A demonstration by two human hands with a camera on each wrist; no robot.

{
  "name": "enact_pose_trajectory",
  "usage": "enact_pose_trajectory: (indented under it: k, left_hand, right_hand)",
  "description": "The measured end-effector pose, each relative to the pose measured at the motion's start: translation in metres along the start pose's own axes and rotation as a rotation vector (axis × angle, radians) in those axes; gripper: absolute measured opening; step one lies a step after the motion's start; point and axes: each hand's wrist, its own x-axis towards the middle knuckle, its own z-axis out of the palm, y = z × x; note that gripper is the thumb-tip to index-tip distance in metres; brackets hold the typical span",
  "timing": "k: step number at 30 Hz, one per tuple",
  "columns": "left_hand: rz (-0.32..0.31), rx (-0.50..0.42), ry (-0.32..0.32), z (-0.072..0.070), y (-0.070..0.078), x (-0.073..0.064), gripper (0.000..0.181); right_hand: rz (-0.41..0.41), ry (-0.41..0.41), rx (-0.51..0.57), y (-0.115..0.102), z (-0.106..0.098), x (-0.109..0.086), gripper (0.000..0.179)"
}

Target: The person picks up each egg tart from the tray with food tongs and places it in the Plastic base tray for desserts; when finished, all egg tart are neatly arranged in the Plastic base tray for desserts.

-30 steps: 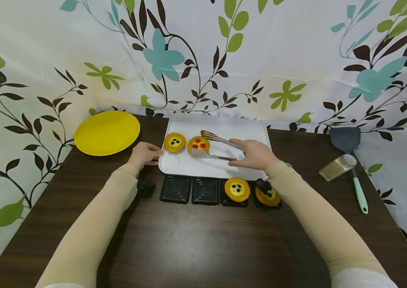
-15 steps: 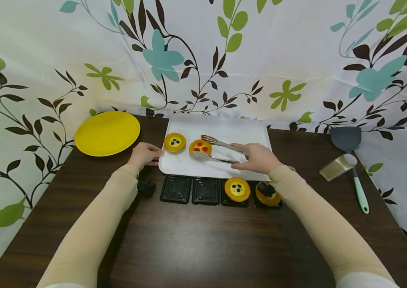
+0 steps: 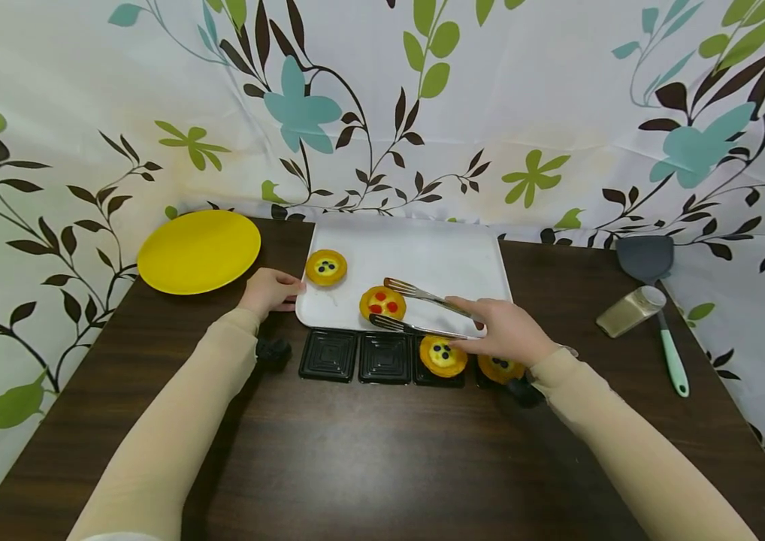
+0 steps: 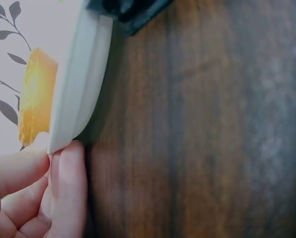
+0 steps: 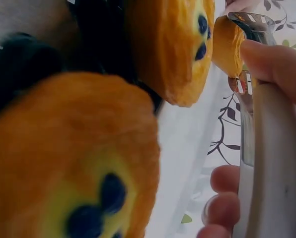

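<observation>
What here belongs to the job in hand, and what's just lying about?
Likely in the job:
silver metal tongs, in the right hand
round red-topped tart, between the tongs
white rectangular tray, pinched by the left hand
round blue-topped tarts
square black plastic dishes

Probably just lying about:
round yellow plate
grey-bladed spatula with mint-green handle
clear jar with pale lid

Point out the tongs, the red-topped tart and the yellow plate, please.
Tongs [image 3: 428,297]: head view, on the upper metal arm.
Red-topped tart [image 3: 383,302]: head view, on the middle of its topping.
Yellow plate [image 3: 198,252]: head view, on its bare middle.
</observation>
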Motion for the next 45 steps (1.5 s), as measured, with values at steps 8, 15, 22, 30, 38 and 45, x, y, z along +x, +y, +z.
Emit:
enact_pose_trajectory:
  k: [8, 15, 22, 30, 38, 45]
  left_hand:
    - [0.014, 0.001, -0.001, -0.001, 0.0, -0.001, 0.036]
    - [-0.003, 0.018, -0.005, 0.0, -0.003, 0.004, 0.037]
    - [0.0, 0.004, 0.008, 0.001, 0.0, -0.001, 0.036]
    - [0.014, -0.01, 0.005, 0.0, 0.0, -0.004, 0.038]
    - [0.01, 0.008, 0.008, 0.0, 0.0, -0.005, 0.038]
    - [0.004, 0.005, 0.01, 0.0, -0.001, -0.003, 0.037]
  right_hand:
    - [-0.005, 0.051, 0.031, -0.002, 0.0, -0.028, 0.075]
    - [-0.056, 0.059, 0.013, -0.007, 0.002, -0.043, 0.074]
    - [-0.058, 0.048, -0.003, -0.015, 0.007, -0.053, 0.072]
    - [-0.092, 0.07, -0.028, -0.02, 0.014, -0.058, 0.075]
    - [-0.092, 0.077, -0.07, -0.023, 0.015, -0.058, 0.077]
    - [-0.096, 0.08, -0.076, -0.023, 0.015, -0.057, 0.078]
